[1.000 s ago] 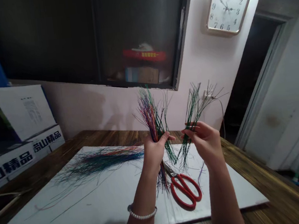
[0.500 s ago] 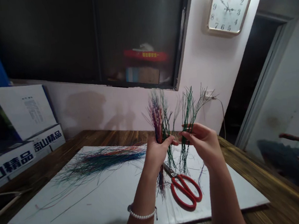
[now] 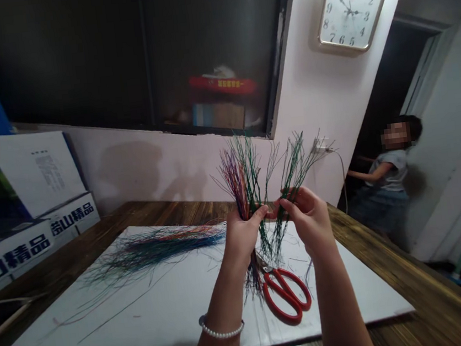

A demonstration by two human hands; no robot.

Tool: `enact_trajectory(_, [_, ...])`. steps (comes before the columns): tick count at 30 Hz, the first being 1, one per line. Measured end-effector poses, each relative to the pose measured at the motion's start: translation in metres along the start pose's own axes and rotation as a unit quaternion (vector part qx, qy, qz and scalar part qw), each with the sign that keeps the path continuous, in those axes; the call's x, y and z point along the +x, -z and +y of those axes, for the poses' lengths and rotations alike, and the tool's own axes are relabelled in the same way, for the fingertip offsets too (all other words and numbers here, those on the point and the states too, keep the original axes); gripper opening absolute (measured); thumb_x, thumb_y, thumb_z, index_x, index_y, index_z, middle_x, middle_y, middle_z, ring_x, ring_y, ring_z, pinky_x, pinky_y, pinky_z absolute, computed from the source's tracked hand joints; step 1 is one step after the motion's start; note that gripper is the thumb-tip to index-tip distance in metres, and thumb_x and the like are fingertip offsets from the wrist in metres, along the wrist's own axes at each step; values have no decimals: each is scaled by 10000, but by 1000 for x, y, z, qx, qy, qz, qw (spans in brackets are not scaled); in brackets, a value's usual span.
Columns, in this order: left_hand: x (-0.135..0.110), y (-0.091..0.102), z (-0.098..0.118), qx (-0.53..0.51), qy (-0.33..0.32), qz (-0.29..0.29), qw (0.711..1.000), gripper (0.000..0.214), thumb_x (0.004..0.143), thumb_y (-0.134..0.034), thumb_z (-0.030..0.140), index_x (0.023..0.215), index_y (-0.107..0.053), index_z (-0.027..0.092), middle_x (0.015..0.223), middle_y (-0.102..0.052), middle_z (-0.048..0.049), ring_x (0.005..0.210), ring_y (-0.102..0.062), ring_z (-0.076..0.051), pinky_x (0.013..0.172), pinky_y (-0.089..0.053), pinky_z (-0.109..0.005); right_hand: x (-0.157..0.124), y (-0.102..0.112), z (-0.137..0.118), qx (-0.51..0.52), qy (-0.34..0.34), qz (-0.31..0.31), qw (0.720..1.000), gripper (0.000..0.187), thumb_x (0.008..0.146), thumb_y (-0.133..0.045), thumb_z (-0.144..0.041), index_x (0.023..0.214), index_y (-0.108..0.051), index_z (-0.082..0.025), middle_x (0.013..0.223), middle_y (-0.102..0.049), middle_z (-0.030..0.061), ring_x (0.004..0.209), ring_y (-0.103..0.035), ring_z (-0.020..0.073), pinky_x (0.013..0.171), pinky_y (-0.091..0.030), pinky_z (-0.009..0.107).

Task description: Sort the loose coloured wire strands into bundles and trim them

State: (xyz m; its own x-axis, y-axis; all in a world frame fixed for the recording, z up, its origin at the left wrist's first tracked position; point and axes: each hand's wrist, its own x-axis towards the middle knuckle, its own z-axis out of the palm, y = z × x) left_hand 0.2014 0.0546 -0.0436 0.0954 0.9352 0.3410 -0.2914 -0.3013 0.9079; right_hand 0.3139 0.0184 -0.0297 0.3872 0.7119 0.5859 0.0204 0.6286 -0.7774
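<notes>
left hand (image 3: 242, 237) gripping a bunch of thin multicoloured strands (image 3: 235, 181), mostly purple, red and green, held upright in the air above the table. left fingers (image 3: 260, 212) closed round its middle, lower ends hanging out below the fist. bead bracelet (image 3: 221, 331) on that wrist

right hand (image 3: 309, 222) holds a sparser bunch of green strands (image 3: 292, 171), also upright, right fingers (image 3: 295, 199) closed on it in a pinch. hands just apart, fingertips nearly meeting. can't tell if strands from the two bunches touch

below: red-handled scissors (image 3: 286, 294) lying closed on a white board (image 3: 168, 324), just under the hands, with the left bunch's lower ends reaching near the blades. loose pile of multicoloured strands (image 3: 160, 250) lies flat on the board, left of the hands. board sits on a wooden table (image 3: 393, 282)

printed cardboard boxes (image 3: 27, 179) stacked at far left. wall clock (image 3: 351, 6) upper right. another person (image 3: 389, 177) stands in the doorway, well apart from the table
</notes>
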Motion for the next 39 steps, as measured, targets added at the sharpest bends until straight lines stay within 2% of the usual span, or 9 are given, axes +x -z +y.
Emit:
enact_trajectory(4, [0, 2, 1, -15, 15, -28, 999, 185, 676, -724, 336, 689, -700, 153, 632, -683, -31, 396, -379, -50, 410, -244, -197, 0, 1, -1, 47, -51, -20, 997, 131, 715, -650, -216, 800, -556, -181, 623, -531, -39, 513, -481, 69, 448, -399, 165])
enact_trajectory(7, [-1, 3, 4, -23, 27, -50, 998, 218, 659, -736, 348, 682, -710, 132, 575, -656, -38, 367, -254, -24, 389, -169, -202, 0, -1, -4, 96, -65, -24, 993, 158, 740, -640, -286, 815, -544, -186, 577, -426, -68, 435, -340, 38, 367, -252, 136])
enact_trajectory(10, [-3, 2, 8, -35, 38, -74, 996, 224, 648, -744, 335, 702, -714, 119, 566, -646, -49, 380, -249, -24, 391, -147, -206, -1, -4, -9, 162, -85, -17, 983, 235, 765, -639, -398, 801, -544, -185, 529, -299, -99, 389, -178, 25, 331, -120, 144])
enact_trajectory(12, [-6, 1, 11, -45, 45, -87, 994, 232, 644, -746, 326, 740, -714, 118, 579, -644, -51, 391, -260, -25, 393, -140, -205, -3, -6, -12, 158, -95, -16, 983, 267, 750, -669, -418, 800, -555, -181, 506, -251, -114, 382, -130, 19, 325, -103, 146])
enact_trajectory(15, [-9, 0, 16, -58, 58, -100, 992, 251, 624, -757, 317, 763, -693, 118, 540, -588, -12, 394, -244, -22, 392, -130, -202, -6, -8, -13, 95, -103, -6, 990, 283, 682, -752, -357, 830, -599, -170, 485, -288, -117, 365, -206, 11, 325, -183, 132])
enact_trajectory(20, [-12, 1, 22, -63, 77, -125, 987, 347, 549, -805, 349, 523, -528, 142, 423, -314, 90, 389, -189, -16, 395, -124, -208, -7, -9, -8, 38, -111, 9, 993, 325, 594, -807, -366, 818, -678, -169, 515, -435, -80, 435, -437, 60, 416, -414, 182])
enact_trajectory(27, [-14, 1, 25, -26, 71, -140, 987, 301, 595, -781, 363, 557, -599, 125, 410, -322, 82, 385, -191, -24, 406, -111, -231, -6, -8, -8, 22, -120, 7, 992, 261, 590, -802, -350, 698, -676, -149, 524, -512, -49, 429, -468, 69, 383, -397, 182])
enact_trajectory(33, [-13, -2, 22, -39, 75, -123, 989, 376, 594, -773, 404, 535, -497, 155, 438, -276, 98, 395, -170, -23, 401, -126, -219, -7, -8, -5, 49, -129, 10, 990, 265, 605, -796, -346, 731, -655, -161, 588, -541, -46, 495, -531, 81, 421, -426, 175])
enact_trajectory(39, [-10, 1, 17, -23, 66, -132, 989, 352, 638, -743, 426, 573, -547, 141, 449, -325, 82, 401, -189, -27, 398, -127, -212, -6, -10, -6, 50, -106, 3, 993, 279, 624, -787, -361, 740, -648, -149, 520, -464, -69, 425, -456, 58, 381, -386, 172])
